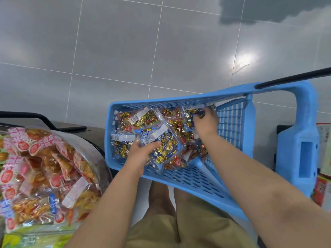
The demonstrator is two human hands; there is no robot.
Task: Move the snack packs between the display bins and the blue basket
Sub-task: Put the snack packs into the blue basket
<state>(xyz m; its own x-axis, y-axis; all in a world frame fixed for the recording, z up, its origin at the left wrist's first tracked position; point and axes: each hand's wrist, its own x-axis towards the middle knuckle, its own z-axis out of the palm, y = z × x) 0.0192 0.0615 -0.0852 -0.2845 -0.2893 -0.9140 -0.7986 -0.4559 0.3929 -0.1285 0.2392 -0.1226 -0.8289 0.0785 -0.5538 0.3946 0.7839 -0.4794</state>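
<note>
We have both hands down in the blue basket point(179, 102), well apart. Our left hand point(141, 154) grips a snack pack point(161, 140) of blue-and-gold sweets by the basket's near wall, and our right hand point(206, 120) curls its fingers on another pack point(192, 111) at its far wall. Many packs lie heaped in the basket, so we judge most of the moving is left; the display bin point(53, 158) left of the basket is piled with orange packs

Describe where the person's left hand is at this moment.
Head view, lower centre: the left hand is inside the blue basket near its left wall, gripping a clear snack pack.
</note>
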